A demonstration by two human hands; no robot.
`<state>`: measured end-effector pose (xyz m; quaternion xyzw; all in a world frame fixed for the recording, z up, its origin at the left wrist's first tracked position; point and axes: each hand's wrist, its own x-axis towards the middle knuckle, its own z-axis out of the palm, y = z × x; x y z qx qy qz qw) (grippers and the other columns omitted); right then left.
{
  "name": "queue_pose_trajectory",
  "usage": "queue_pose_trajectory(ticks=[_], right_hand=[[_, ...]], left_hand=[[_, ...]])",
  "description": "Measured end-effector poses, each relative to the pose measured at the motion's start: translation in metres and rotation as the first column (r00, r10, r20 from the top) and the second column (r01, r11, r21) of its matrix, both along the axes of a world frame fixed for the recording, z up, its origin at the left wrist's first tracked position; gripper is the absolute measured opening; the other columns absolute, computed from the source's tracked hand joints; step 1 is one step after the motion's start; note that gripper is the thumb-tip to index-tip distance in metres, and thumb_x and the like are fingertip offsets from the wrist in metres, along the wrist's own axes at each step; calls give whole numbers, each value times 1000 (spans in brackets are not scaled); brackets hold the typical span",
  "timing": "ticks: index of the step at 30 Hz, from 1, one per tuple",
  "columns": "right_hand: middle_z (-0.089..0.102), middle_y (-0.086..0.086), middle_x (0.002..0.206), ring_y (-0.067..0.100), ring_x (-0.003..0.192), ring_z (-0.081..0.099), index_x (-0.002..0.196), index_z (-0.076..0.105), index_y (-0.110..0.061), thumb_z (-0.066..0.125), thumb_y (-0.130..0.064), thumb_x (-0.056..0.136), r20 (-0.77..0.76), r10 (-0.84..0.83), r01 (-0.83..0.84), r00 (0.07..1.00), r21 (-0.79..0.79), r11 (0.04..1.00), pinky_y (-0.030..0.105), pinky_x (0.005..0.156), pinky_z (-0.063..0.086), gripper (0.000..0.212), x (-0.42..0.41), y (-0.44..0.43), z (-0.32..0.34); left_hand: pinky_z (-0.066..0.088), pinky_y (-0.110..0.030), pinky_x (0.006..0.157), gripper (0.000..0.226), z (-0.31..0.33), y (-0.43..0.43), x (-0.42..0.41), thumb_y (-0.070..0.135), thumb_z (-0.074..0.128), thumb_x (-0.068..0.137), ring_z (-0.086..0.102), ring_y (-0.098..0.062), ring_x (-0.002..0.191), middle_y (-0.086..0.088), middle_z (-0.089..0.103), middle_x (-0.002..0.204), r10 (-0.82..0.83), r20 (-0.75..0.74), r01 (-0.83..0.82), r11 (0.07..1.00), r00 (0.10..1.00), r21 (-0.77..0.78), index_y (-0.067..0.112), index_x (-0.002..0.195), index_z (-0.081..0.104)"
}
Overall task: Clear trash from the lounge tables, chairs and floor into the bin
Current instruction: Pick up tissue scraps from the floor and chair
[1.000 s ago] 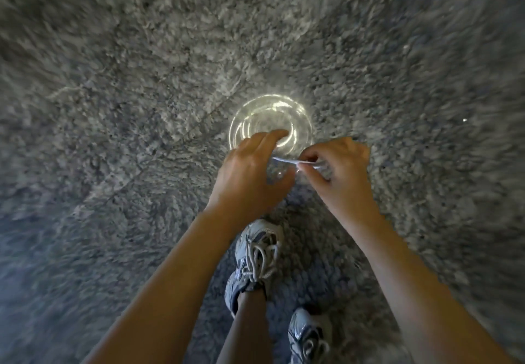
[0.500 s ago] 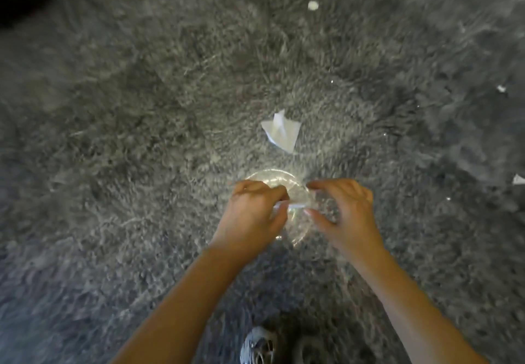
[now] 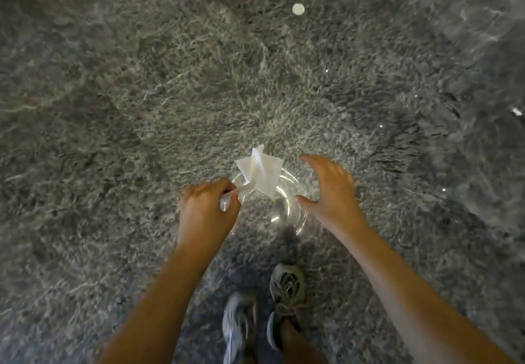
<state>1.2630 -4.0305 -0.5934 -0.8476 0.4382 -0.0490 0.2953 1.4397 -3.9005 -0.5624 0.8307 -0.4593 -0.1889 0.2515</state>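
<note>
- Plainly, the step in hand is picking up the white paper napkin (image 3: pixel 260 172). It shows just past the far rim of the clear plastic cup (image 3: pixel 279 210), over the grey carpet (image 3: pixel 113 136). I cannot tell whether it touches the rim.
- The left hand (image 3: pixel 206 213) curls round the cup's near rim, with a small white strip (image 3: pixel 225 203) pinched under its fingers.
- The right hand (image 3: pixel 331 190) hangs beside the cup, fingers spread, holding nothing.
- To do this well, I judge: pinch the napkin at its raised fold rather than flat against the pile. Then drop it into the cup, held level so the strip does not slip.
- The napkin is thin, creased and peaked, and will likely crumple easily. The cup is stiff, glossy and see-through. The carpet is long, shaggy pile that could hide small scraps.
- Farther off lie a pale round disc (image 3: pixel 298 9) and a white scrap (image 3: pixel 517 111). No bin is in view.
</note>
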Motion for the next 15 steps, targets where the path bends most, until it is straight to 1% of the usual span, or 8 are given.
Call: queue_pose_trajectory(ticks=[2, 4, 6, 8, 11, 13, 15], right_hand=[[43, -4, 139, 18, 128, 37, 136, 39, -24, 77, -25, 72, -5, -2, 3, 1000, 29, 1000, 31, 102, 22, 74, 16, -18, -35], [43, -4, 138, 18, 127, 39, 135, 40, -23, 78, -26, 71, -15, 12, -11, 1000, 53, 999, 32, 104, 26, 74, 38, -30, -73], [46, -2, 136, 19, 125, 41, 134, 42, -19, 79, -27, 70, -9, 24, -24, 1000, 63, 998, 34, 106, 31, 74, 59, -39, -117], [46, -1, 135, 20, 124, 43, 135, 41, -18, 78, -28, 71, -15, 36, -34, 999, 72, 997, 39, 104, 35, 75, 75, -45, -156], [45, 2, 135, 22, 122, 44, 136, 40, -16, 77, -28, 71, -55, 61, -55, 997, 99, 994, 41, 101, 36, 75, 96, -58, -229], [46, 5, 134, 25, 120, 47, 134, 43, -13, 79, -24, 70, -45, 60, -53, 997, 144, 988, 43, 99, 38, 75, 108, -64, -276], [46, 8, 135, 27, 119, 48, 134, 43, -12, 79, -23, 70, -54, 65, -55, 996, 164, 985, 43, 99, 39, 74, 118, -68, -316]], left_hand=[[43, -37, 63, 10, -29, -15, 8, 7, 63, 79, 55, -28, 53, -8, 59, 59, -2, -18, 2, 1000, 1000, 31, 5, 70, 61], [44, -39, 65, 8, -63, -26, 21, 6, 65, 80, 53, -26, 53, -5, 59, 59, 7, -29, -6, 999, 1000, 51, 6, 73, 62], [41, -36, 61, 11, -101, -37, 36, 11, 63, 82, 46, -18, 49, 5, 52, 58, 23, -28, -22, 999, 999, 44, 10, 71, 61], [35, -30, 58, 12, -132, -49, 49, 15, 61, 81, 42, -13, 48, 10, 48, 58, 31, -11, -31, 999, 999, 44, 11, 69, 61], [36, -30, 62, 11, -200, -66, 71, 9, 65, 81, 47, -17, 51, 4, 53, 59, 77, -30, -74, 994, 997, 84, 12, 72, 62], [35, -30, 64, 11, -243, -74, 84, 10, 64, 83, 48, -17, 54, 4, 53, 61, 111, -45, -108, 991, 993, 81, 13, 73, 61], [34, -28, 63, 10, -276, -78, 92, 14, 60, 84, 46, -15, 53, 7, 51, 61, 127, -45, -123, 990, 991, 72, 13, 75, 62]])
